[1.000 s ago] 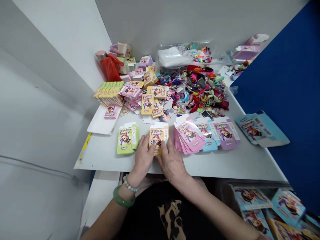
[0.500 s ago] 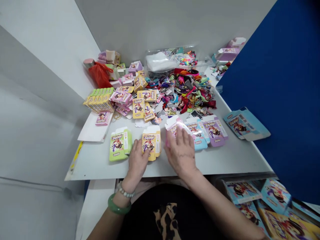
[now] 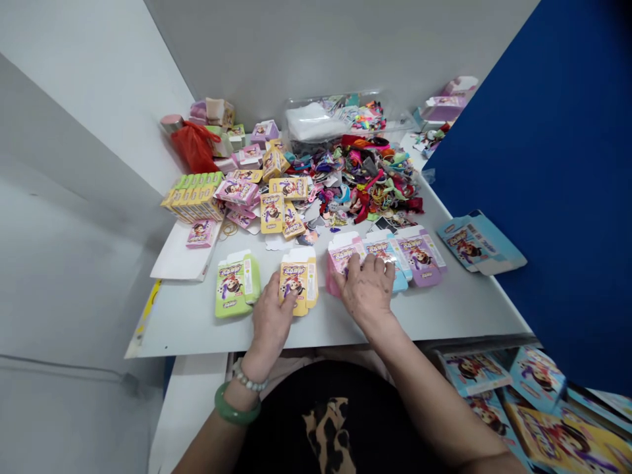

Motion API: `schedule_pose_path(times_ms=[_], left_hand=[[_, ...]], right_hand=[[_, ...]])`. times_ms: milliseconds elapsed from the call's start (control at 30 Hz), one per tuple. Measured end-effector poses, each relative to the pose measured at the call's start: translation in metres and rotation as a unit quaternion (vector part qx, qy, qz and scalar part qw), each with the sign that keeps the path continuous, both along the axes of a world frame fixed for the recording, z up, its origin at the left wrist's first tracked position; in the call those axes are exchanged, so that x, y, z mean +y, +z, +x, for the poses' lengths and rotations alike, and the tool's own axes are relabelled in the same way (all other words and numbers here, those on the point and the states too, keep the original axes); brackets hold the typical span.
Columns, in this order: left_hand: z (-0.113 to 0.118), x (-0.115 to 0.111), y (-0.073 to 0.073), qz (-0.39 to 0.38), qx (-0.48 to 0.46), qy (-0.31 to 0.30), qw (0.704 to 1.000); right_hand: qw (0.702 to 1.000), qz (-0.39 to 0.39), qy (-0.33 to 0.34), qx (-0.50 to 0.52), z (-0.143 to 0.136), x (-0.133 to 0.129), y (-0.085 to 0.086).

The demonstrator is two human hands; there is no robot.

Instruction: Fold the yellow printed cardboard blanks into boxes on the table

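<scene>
A row of small printed cardboard boxes with raised end flaps lies across the table front. My left hand [image 3: 273,313] rests at the left edge of the yellow box [image 3: 299,282], its thumb on the printed face and its fingers along the side. Left of it lies the green box [image 3: 233,286]. My right hand [image 3: 369,289] is spread over the pink box [image 3: 344,251] and the lower part of the blue box [image 3: 381,248], covering some of both. Beside them is the purple box [image 3: 422,259]. Both hands look open, fingers stretched.
Behind lies a heap of colourful hair accessories [image 3: 365,178], with a clear plastic tray [image 3: 395,115] further back. Filled-looking yellow boxes [image 3: 271,212] and a red plastic bag [image 3: 193,146] sit left. A blue carton [image 3: 481,243] overhangs the right edge; more cartons [image 3: 567,434] lie below.
My right hand has slid right and slightly down, from over the pink box toward the blue one, uncovering more of the pink box. My left hand stays at the yellow box.
</scene>
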State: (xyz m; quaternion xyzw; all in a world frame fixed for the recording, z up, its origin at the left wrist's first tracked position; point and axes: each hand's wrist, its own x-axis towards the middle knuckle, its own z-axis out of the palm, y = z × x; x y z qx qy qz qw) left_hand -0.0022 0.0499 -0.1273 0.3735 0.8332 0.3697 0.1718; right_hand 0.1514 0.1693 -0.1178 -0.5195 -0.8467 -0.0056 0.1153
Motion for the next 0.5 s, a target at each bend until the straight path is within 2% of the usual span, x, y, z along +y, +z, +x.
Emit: schedule_pose_path(times_ms=[167,300,400,500], left_hand=[[0.001,-0.001,0.002,-0.018,-0.003,0.007,1.000],[-0.003,-0.002,-0.002,-0.017,0.002,0.006,1.000],[-0.005,-0.001,-0.002,-0.013,-0.002,0.010,1.000],[-0.007,0.002,0.000,-0.004,0.000,0.000,1.000]], right_hand=[[0.999,0.010,0.001,0.032,0.001,0.012,-0.005],[0.999,0.035,0.002,0.041,0.004,0.010,0.010],[0.994,0.027,0.060,0.085,0.002,-0.011,0.020],[0.981,-0.037,0.147,0.122,-0.009,-0.039,0.009]])
